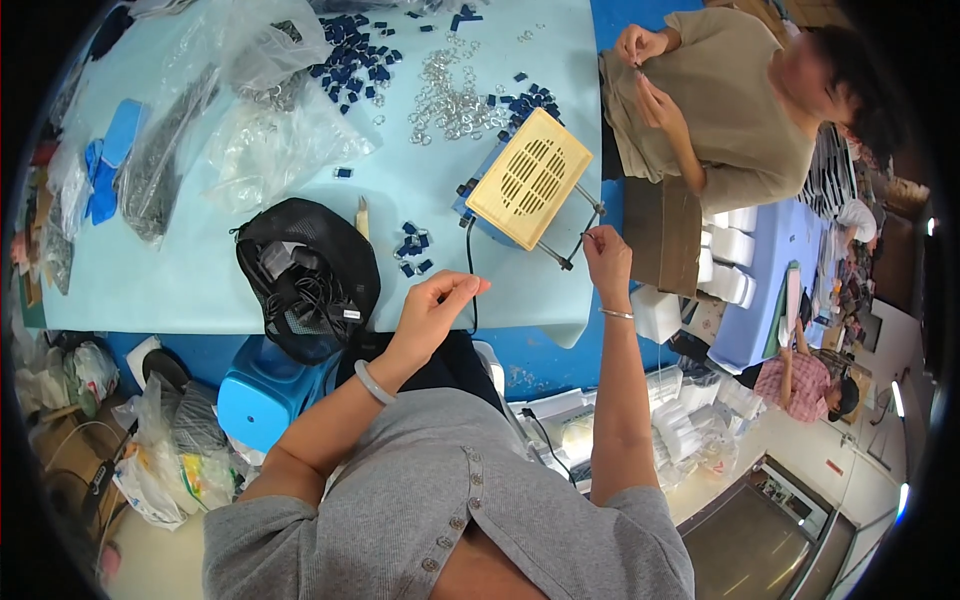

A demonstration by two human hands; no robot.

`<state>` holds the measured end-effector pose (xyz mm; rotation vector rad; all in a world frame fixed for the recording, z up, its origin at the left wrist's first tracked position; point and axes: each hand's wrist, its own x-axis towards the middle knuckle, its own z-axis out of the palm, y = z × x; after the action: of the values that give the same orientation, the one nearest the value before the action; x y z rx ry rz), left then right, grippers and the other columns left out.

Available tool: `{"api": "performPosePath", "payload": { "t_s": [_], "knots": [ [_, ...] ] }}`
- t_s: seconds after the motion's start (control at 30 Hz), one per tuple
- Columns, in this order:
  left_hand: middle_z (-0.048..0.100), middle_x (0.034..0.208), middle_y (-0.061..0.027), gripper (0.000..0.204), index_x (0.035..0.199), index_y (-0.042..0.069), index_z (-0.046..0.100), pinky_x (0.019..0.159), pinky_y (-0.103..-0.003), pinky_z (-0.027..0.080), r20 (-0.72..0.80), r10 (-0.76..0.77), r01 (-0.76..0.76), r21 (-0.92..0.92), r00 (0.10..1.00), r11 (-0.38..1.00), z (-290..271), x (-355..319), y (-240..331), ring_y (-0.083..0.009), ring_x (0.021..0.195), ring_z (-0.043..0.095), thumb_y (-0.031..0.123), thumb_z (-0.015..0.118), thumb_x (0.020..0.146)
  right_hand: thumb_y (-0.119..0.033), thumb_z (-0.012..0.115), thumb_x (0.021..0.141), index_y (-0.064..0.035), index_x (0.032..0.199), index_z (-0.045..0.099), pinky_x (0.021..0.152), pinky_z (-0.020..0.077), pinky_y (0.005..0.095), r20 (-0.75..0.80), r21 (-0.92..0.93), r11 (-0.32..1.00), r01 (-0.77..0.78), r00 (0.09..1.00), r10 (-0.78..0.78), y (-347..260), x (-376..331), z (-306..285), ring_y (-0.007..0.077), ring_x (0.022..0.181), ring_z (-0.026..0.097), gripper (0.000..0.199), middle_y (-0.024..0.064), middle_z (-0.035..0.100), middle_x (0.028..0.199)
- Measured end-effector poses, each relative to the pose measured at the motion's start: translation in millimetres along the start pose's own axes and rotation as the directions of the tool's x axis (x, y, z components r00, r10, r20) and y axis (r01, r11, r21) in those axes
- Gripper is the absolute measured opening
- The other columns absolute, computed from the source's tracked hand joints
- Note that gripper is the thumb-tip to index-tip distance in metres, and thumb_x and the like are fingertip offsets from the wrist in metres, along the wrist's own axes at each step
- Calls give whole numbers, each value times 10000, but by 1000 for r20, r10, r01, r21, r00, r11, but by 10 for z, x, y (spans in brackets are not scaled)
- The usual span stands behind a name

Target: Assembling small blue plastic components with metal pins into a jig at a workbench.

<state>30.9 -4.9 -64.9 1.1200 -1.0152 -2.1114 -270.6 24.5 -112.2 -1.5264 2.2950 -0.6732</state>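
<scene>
My left hand [436, 312] is held over the front edge of the table, thumb and forefinger pressed together. What it pinches, if anything, is too small to name. Further right, my right hand [608, 262] is also closed in a pinch, beside the metal rods of a blue device; I cannot make out anything in its fingers. A cream slotted plastic cover [530, 180] tops that device. From its left side a black cable [471, 262] runs down past my left fingertips. Several small dark-blue pieces with metal rings [412, 245] lie left of the device.
On the light-blue table [300, 170] stand a black mesh bag [305, 275] with cables, clear plastic bags [275, 140], a yellow-handled cutter [362, 217], loose metal rings [455, 95] and a dark-blue pile [355, 60]. A co-worker [720, 110] sits at the right. A blue stool [262, 392] stands below.
</scene>
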Motion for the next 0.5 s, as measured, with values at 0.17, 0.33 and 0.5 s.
{"api": "performPosePath", "payload": {
  "t_s": [0.17, 0.33, 0.5],
  "knots": [
    [632, 953, -65, 242, 980, -20, 629, 852, -251, 409, 4, -5, 5, 9, 1000, 1000, 0, -4, 3, -123, 936, 563, 190, 529, 914, -75, 646, 751, -42, 784, 554, 552, 458, 347, 7, -26, 1000, -2, 1000, 2, 9, -29, -16, 264, 605, 583, 103, 112, 594, 682],
    [635, 953, -64, 243, 978, -21, 629, 853, -251, 408, 3, 0, 0, 14, 1000, 1000, -2, -9, -10, -122, 934, 563, 192, 530, 914, -44, 635, 719, -46, 761, 543, 546, 451, 375, 31, -122, 991, 56, 998, -53, -62, -27, -53, 288, 614, 568, 101, 117, 576, 666],
    [654, 958, -76, 253, 975, -14, 638, 755, -218, 415, -6, 22, -22, 6, 1000, 1000, 20, -3, -15, -86, 862, 560, 215, 555, 906, -43, 624, 722, -49, 764, 550, 538, 446, 374, 48, -164, 981, 102, 994, -95, -49, -21, -87, 283, 616, 566, 85, 121, 574, 675]
  ]
}}
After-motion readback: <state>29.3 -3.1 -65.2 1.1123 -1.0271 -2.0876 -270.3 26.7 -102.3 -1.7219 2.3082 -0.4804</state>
